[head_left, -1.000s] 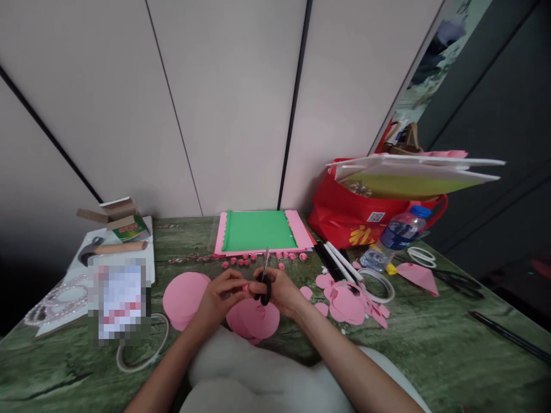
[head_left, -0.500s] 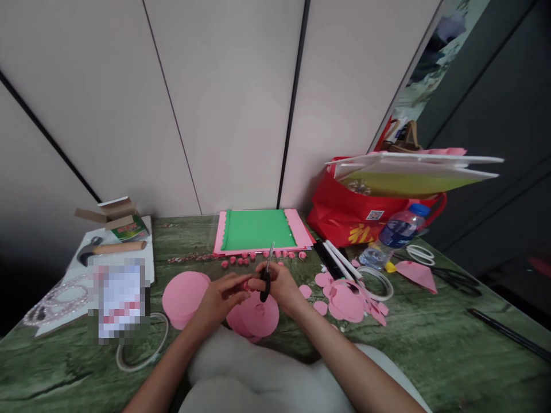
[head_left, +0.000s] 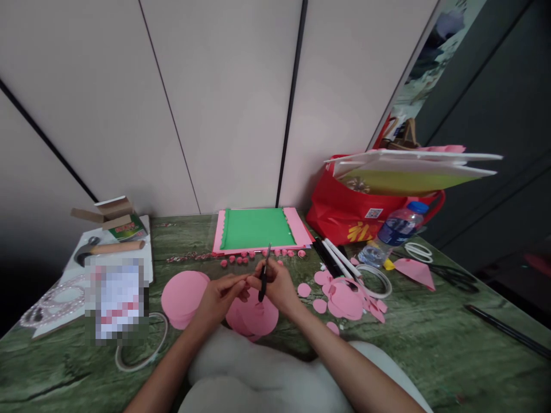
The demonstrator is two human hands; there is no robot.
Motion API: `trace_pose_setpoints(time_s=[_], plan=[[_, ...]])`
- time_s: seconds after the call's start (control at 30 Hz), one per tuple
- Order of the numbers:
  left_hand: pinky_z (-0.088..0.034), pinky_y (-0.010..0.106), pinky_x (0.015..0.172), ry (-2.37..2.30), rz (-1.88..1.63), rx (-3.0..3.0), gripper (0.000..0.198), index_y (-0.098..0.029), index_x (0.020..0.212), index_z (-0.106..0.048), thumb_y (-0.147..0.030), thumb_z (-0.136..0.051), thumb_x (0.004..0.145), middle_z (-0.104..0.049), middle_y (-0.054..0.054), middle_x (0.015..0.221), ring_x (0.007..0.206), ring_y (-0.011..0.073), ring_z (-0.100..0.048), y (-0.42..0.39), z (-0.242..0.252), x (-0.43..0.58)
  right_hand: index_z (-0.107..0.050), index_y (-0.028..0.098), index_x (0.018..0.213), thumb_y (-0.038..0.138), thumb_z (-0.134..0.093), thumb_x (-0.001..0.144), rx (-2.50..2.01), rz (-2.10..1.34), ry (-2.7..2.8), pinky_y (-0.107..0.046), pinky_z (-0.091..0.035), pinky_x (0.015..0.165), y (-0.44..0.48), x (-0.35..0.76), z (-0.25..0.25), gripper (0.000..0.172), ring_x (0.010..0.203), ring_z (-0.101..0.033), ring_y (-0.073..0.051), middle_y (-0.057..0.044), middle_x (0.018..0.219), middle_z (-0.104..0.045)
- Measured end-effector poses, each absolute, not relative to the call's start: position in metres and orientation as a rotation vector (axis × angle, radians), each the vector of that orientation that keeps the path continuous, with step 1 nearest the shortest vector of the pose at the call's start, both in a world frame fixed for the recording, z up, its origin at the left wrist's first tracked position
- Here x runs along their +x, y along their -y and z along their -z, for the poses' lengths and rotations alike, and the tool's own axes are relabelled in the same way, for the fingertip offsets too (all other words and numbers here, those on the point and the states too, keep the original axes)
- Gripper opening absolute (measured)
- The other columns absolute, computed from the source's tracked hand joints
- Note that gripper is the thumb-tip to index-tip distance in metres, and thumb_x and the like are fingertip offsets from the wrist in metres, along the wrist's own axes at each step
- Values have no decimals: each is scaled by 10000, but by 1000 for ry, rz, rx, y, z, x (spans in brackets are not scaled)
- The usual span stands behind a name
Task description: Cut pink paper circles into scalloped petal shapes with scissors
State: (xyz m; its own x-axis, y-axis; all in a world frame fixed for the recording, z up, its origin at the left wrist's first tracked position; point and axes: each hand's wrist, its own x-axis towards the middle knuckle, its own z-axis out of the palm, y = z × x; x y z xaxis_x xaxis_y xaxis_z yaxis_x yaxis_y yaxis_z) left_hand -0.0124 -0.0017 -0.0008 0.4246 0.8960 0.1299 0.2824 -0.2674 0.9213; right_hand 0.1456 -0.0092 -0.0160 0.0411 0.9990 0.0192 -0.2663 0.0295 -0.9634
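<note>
My right hand (head_left: pixel 278 285) grips black-handled scissors (head_left: pixel 263 275) with the blades pointing up and away. My left hand (head_left: pixel 221 293) pinches a small pink paper piece (head_left: pixel 247 282) right beside the scissors, fingertips touching the right hand. Below both hands lie pink paper circles (head_left: pixel 253 315), and a larger pink circle (head_left: pixel 183 289) lies to the left. A row of small pink rolled buds (head_left: pixel 241 260) sits just beyond my hands.
A green sheet on pink sheets (head_left: pixel 256 228) lies at the back. Pink cut-outs (head_left: pixel 344 298), tape rings (head_left: pixel 374 280), white sticks and a water bottle (head_left: pixel 394 234) are on the right, by a red bag (head_left: pixel 353 209). A hammer (head_left: pixel 107 248) and box sit left.
Both hands have shifted slightly up and away over the pink circles. The scissors have tilted and turned a little in my right hand. A small pink scrap now lies by my right forearm.
</note>
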Motion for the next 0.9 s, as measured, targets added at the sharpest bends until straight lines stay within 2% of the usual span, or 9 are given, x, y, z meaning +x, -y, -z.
trace_pose_setpoints(time_s=[0.1, 0.23, 0.4, 0.47, 0.57, 0.67, 0.73, 0.9], plan=[[-504, 297, 638, -1030, -837, 1667, 331, -156, 990, -707, -363, -536, 796, -687, 46, 669, 606, 166, -624, 3, -2, -12, -505, 202, 664, 341, -825, 464, -993, -1298, 980, -211, -406, 436, 9, 146, 16, 402, 473, -564, -121, 53, 529, -597], [-522, 313, 626, -1057, -876, 1544, 334, -135, 882, -727, -407, -578, 758, -695, 56, 652, 594, 177, -626, 3, -4, -12, -503, 201, 688, 439, -758, 567, -983, -1344, 965, -226, -405, 421, 6, 147, 17, 369, 461, -588, -144, 35, 502, -603], [-530, 325, 642, -1069, -898, 1413, 326, -127, 811, -724, -423, -621, 720, -703, 57, 654, 605, 184, -635, 1, -1, -12, -498, 212, 712, 370, -814, 494, -964, -1305, 1002, -268, -472, 506, 5, 148, 17, 415, 517, -623, -173, 40, 519, -620], [-529, 317, 645, -1057, -898, 1335, 313, -127, 788, -719, -419, -639, 708, -704, 52, 656, 602, 174, -632, 0, 0, -12, -505, 214, 729, 335, -802, 529, -956, -1181, 1092, -279, -489, 558, 7, 149, 16, 378, 589, -634, -179, 14, 608, -657], [-526, 302, 623, -1021, -909, 1209, 310, -129, 747, -709, -428, -671, 675, -701, 48, 684, 593, 159, -621, -1, 2, -11, -554, 215, 759, 278, -733, 648, -1007, -845, 1362, -273, -478, 588, 12, 150, 14, 220, 674, -621, -179, -28, 748, -682], [-516, 291, 605, -1018, -887, 1150, 327, -128, 723, -695, -447, -683, 653, -689, 43, 652, 578, 152, -614, -1, 3, -11, -608, 213, 782, 201, -657, 720, -1026, -568, 1628, -257, -450, 566, 16, 152, 16, 80, 662, -599, -167, -31, 775, -685], [-502, 280, 591, -1012, -845, 1153, 335, -128, 710, -687, -458, -681, 652, -677, 36, 618, 553, 144, -604, -1, 4, -11, -626, 216, 808, 140, -605, 736, -1025, -485, 1744, -257, -447, 580, 16, 153, 19, 106, 663, -594, -164, -27, 778, -690], [-449, 245, 526, -1027, -794, 1192, 343, -134, 667, -666, -477, -661, 663, -635, 7, 555, 497, 117, -552, -1, 6, -11, -638, 224, 860, 4, -508, 687, -1046, -416, 1945, -262, -445, 642, 14, 154, 25, 309, 764, -593, -180, -16, 831, -709]])
